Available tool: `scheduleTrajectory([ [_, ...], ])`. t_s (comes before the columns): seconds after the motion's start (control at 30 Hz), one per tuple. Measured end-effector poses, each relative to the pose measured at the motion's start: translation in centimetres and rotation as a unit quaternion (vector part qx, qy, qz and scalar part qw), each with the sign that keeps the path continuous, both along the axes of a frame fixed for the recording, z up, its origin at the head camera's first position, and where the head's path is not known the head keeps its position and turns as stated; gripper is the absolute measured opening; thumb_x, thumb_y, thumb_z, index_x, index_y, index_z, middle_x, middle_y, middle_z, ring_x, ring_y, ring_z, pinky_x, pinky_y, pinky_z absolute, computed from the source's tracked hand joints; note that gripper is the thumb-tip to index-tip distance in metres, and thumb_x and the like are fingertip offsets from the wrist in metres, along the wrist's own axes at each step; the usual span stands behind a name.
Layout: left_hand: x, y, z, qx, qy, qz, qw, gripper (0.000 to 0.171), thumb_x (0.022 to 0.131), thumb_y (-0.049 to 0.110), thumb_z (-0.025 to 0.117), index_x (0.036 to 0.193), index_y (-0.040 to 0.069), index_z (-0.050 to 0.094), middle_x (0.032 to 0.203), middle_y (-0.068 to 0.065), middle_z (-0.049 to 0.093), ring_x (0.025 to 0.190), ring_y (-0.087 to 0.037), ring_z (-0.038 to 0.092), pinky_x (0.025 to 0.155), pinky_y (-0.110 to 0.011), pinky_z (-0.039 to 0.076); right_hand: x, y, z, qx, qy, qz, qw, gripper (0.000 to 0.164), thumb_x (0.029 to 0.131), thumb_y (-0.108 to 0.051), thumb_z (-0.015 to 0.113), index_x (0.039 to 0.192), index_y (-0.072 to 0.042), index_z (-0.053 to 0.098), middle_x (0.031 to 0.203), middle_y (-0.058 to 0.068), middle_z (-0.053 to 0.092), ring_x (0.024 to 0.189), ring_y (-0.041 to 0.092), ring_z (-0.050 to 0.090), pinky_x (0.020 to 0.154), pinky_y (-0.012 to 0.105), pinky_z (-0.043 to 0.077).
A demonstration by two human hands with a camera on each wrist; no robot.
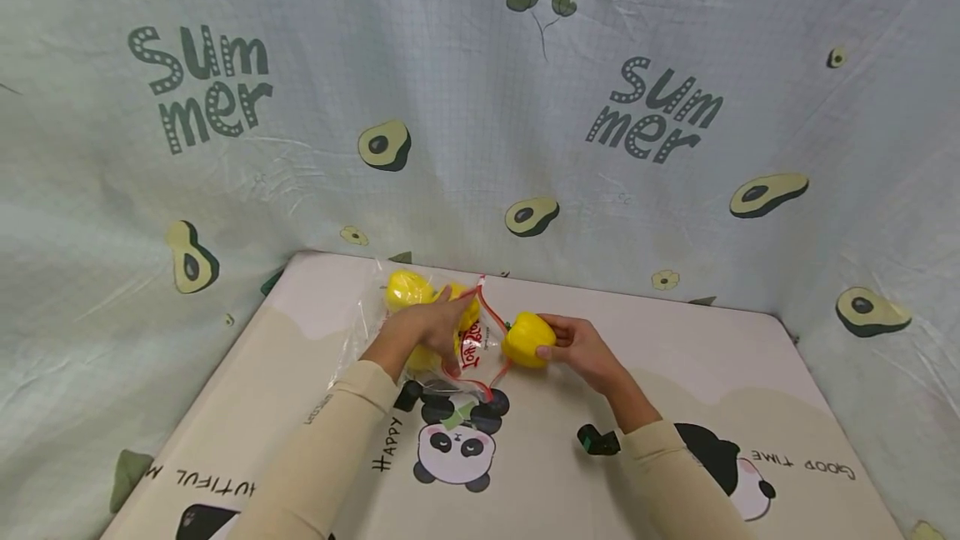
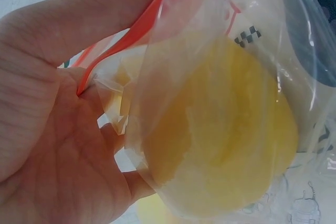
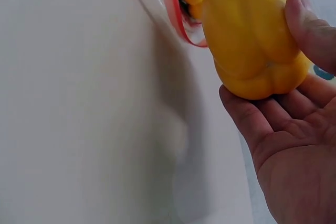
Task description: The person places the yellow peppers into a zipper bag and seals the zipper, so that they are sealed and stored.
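My left hand (image 1: 437, 327) grips a clear zip bag (image 1: 486, 348) by its red-edged mouth, which gapes toward the right. In the left wrist view the red zip strip (image 2: 134, 30) passes between thumb and fingers. Several yellow bell peppers lie inside the bag, one (image 1: 407, 288) at its far left end and one (image 2: 226, 135) large behind the film. My right hand (image 1: 585, 352) holds another yellow bell pepper (image 3: 252, 35) with the thumb on one side and fingers under and behind it. That pepper is right at the bag's mouth, its green stem end facing the opening.
The pale table (image 1: 735, 357) carries printed pandas and lettering. A small black device (image 1: 597, 440) shows beside the right wrist. A hanging cloth (image 1: 465, 90) with avocado prints walls off the back and sides of the table.
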State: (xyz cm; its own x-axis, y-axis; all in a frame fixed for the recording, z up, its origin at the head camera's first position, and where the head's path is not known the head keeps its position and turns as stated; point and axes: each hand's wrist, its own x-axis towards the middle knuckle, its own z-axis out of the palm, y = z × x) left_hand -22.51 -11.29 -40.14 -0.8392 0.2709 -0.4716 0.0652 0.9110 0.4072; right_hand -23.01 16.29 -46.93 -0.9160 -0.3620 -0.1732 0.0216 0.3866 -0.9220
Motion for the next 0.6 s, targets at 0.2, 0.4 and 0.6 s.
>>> scheduleTrajectory([
  [0.2,0.0,-0.1,0.0,-0.002,0.001,-0.004,1.0,0.128,0.073,0.021,0.096,0.169,0.028,0.012,0.178,-0.013,0.002,0.165,-0.037,0.008,0.127,-0.063,0.028,0.2,-1.3,-0.5,-0.006,0.0,0.016,1.0,0.062,0.093,-0.008,0.076,0.15,-0.001,0.053,0.149,0.019,0.061,0.128,0.032,0.066,0.113,0.043,0.053],
  [0.4,0.0,0.1,0.0,-0.001,0.0,-0.003,1.0,0.128,0.072,0.02,0.096,0.169,0.029,0.012,0.178,-0.012,0.003,0.165,-0.035,0.006,0.128,-0.063,0.027,0.4,-2.4,-0.5,-0.016,0.002,0.031,0.999,0.061,0.092,-0.007,0.077,0.148,0.0,0.054,0.147,0.02,0.063,0.127,0.032,0.067,0.111,0.042,0.054],
  [0.6,0.1,0.1,0.1,0.003,0.004,-0.004,1.0,0.129,0.07,0.018,0.097,0.169,0.029,0.015,0.178,-0.007,0.011,0.166,-0.029,0.0,0.126,-0.063,0.029,0.7,-3.8,-0.1,-0.019,0.031,0.034,0.999,0.061,0.089,-0.006,0.079,0.147,-0.002,0.057,0.144,0.018,0.065,0.126,0.032,0.067,0.111,0.044,0.054],
])
